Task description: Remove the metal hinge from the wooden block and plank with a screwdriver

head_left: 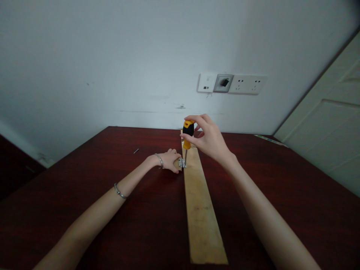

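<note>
A long wooden board [201, 210] lies on the dark red table, pointing away from me. At its left edge a small metal hinge [182, 162] joins it to a short wood block [177, 163]. My left hand [170, 160] is closed around that block, thumb and fingers on either side. My right hand [209, 137] grips a yellow and black screwdriver [188, 129] by its handle, between thumb and fingers. The screwdriver stands nearly upright, its tip down at the hinge's right leaf. Any screw under the tip is too small to make out.
A loose screw [136, 151] lies on the table [112, 221] left of my left hand. Behind the table rises a white wall with sockets [232, 84]. A thin pale strip [270, 140] lies at the back right, near a white panelled door [332, 108].
</note>
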Demonstrator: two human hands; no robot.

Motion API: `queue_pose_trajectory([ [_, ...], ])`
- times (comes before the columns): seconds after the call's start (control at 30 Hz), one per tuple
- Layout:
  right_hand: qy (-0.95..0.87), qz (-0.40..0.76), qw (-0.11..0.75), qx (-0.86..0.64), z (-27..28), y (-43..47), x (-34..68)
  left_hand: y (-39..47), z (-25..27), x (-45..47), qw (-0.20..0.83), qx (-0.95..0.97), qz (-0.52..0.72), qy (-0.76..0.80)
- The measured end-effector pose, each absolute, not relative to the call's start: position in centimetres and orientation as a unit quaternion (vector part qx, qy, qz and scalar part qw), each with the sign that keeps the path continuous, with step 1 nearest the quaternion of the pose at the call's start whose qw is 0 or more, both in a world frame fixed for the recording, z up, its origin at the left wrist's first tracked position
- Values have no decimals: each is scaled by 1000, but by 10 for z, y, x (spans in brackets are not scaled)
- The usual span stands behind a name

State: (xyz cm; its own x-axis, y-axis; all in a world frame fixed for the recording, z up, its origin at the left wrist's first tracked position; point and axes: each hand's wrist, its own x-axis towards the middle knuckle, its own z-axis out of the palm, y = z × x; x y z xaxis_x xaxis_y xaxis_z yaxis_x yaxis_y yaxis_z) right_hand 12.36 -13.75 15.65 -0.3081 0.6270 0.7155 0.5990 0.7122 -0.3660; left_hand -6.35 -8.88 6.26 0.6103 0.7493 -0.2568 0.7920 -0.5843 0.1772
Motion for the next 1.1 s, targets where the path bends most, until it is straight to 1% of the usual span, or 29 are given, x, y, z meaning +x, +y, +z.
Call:
queue_pose_trajectory([
  [0.1,-802,7,453,-389,156,-136,124,-88,62,-64,133,890,-78,430],
  [0.27,-805,40,474,-353,155,-134,125,-85,59,-65,127,895,-86,420],
  [0.47,-814,26,445,-372,155,-136,124,-87,61,-65,130,892,-85,425],
  [0.57,-808,16,447,-383,153,-133,124,-88,63,-64,128,890,-87,429],
  [0.77,-787,68,493,-365,148,-126,124,-89,64,-63,134,887,-90,434],
  [0.9,-779,71,498,-374,147,-125,122,-90,65,-63,131,888,-94,431],
  [1.1,-778,110,505,-358,148,-126,123,-89,63,-63,130,889,-98,428],
])
